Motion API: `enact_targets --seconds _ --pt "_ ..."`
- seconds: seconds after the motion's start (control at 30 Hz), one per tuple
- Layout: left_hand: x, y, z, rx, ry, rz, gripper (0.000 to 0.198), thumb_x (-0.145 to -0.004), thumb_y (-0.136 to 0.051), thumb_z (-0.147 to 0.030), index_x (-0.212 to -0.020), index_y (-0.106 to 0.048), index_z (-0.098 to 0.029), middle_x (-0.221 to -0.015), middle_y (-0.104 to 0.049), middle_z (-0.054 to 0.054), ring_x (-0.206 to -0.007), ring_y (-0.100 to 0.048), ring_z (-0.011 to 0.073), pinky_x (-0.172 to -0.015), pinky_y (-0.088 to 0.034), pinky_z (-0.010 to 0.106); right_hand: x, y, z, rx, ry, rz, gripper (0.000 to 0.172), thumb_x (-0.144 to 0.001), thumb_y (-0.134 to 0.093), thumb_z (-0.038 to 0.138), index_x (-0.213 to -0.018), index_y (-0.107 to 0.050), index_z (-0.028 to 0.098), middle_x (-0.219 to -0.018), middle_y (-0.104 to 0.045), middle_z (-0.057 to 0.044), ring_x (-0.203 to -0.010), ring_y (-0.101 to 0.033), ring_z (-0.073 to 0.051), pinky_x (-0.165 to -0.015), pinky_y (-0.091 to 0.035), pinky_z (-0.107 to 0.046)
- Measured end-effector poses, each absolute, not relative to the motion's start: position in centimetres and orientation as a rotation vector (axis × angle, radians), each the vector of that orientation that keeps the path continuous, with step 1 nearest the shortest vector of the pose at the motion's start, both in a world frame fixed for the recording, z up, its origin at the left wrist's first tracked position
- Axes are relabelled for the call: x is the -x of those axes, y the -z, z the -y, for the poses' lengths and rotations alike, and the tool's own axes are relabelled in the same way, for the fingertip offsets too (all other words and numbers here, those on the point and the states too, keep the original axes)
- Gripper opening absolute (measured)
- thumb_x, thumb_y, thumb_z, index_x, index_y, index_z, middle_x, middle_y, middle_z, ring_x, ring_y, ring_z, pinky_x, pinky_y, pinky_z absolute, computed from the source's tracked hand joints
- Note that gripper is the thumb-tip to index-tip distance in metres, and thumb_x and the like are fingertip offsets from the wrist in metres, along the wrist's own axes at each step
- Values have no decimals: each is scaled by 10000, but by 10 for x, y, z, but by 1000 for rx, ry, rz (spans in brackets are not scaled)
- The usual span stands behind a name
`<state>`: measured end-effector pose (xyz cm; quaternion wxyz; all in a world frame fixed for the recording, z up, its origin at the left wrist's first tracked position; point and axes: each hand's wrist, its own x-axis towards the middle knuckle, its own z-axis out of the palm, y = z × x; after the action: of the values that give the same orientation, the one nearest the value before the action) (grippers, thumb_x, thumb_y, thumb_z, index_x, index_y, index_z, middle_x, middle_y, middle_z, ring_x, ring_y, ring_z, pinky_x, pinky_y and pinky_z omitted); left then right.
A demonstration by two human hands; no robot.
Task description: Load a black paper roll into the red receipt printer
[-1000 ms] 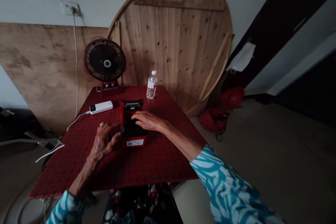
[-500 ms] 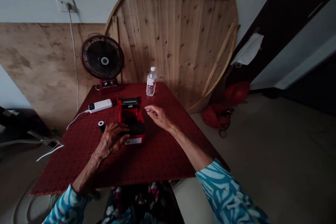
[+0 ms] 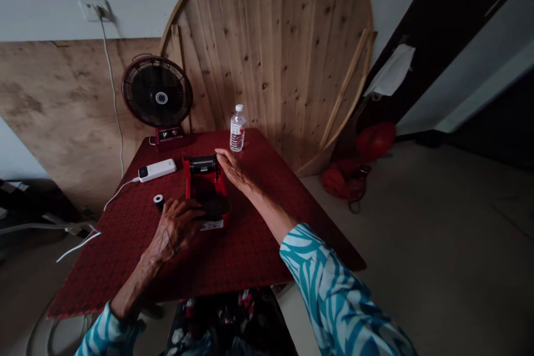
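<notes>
A small red and black printer [image 3: 206, 189] stands on the red table [image 3: 250, 245] with its lid tipped open at the back. My left hand [image 3: 175, 226] rests against the printer's front left side, fingers curled on its body. My right hand [image 3: 231, 167] reaches to the right edge of the raised lid, fingers stretched and touching it. A small paper roll [image 3: 158, 200] lies on the cloth just left of the printer, apart from both hands.
A white power bank [image 3: 157, 169] with a cable lies at the back left. A red desk fan [image 3: 157, 94] and a water bottle [image 3: 237, 128] stand at the far edge. A round wooden tabletop [image 3: 283, 55] leans on the wall. Red bags [image 3: 346, 181] lie on the floor.
My right hand lifted off the printer's top and moved back to the open lid's right edge. My left hand slid from beside the paper roll onto the printer's front, uncovering the roll.
</notes>
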<state>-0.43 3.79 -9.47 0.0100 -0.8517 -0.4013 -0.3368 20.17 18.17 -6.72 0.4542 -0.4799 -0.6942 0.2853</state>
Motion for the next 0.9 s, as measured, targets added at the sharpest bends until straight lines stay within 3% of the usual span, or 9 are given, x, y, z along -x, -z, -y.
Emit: enact_targets --seconds 0.1,0.23,0.37,0.5,0.57,0.67,0.77,0.9 --pt "7 96 -33 2636 1031 1275 222 -933 -590 -365 -1054 -750 -269 -1117 -747 85 -1066 -640 282 -970 -419 481 -202 60 -178 1160 -749 1729 363 -984 -371 339 -1164 -655 202 -1223 -696 -60 -1157 -615 -190 -1043 -468 -335" --pt "9 99 -32 2622 1049 1262 260 -944 -586 -398 -1095 -749 -262 -1153 -730 104 -1128 -608 299 -997 -426 492 -203 64 -166 1132 -689 1711 306 -952 -425 362 -869 -684 220 -1028 -707 -57 -1038 -638 -197 -986 -484 -327" --pt "9 103 -31 2627 1094 1309 293 -939 -585 -452 -1086 -758 -267 -1114 -741 103 -1133 -611 306 -1014 -423 502 -202 94 -140 1036 -665 1626 220 -882 -539 345 -748 -658 218 -1030 -692 -71 -961 -655 -191 -929 -507 -319" --pt "9 99 -32 2684 1321 1459 362 -962 -510 -503 -1056 -765 -263 -1067 -753 93 -1112 -635 298 -1017 -444 488 -201 119 -117 1112 -671 1509 151 -853 -534 259 -908 -670 226 -1056 -719 -68 -1071 -638 -213 -1030 -471 -369" --pt "7 96 -39 2499 1637 1741 414 -980 -457 -514 -1082 -749 -239 -1070 -745 94 -1069 -656 280 -962 -490 445 -201 123 -112 1136 -737 1481 256 -846 -507 228 -1057 -651 216 -1158 -709 -78 -1148 -620 -210 -1081 -445 -379" --pt "3 90 -56 2105 2086 2152 498 -894 -569 -547 -1226 -674 -193 -1138 -729 105 -1047 -676 289 -869 -541 408 -199 120 -111 1154 -831 1428 410 -818 -495 201 -1215 -598 210 -1326 -645 -89 -1254 -577 -208 -1111 -432 -374" --pt "-2 88 -71 2083 2290 2398 633 -793 -673 -481 -1340 -592 -173 -1228 -713 124 -1053 -691 293 -838 -561 390 -198 116 -113 1202 -994 1332 527 -786 -481 195 -1309 -546 218 -1372 -628 -87 -1257 -589 -218 -1072 -478 -378" --pt "-8 92 -77 2070 2441 2506 569 -770 -681 -358 -1303 -623 -166 -1278 -704 128 -1143 -673 292 -908 -547 373 -200 114 -117 1231 -1158 1315 628 -748 -478 215 -1375 -504 215 -1382 -637 -87 -1213 -631 -233 -1016 -528 -382"
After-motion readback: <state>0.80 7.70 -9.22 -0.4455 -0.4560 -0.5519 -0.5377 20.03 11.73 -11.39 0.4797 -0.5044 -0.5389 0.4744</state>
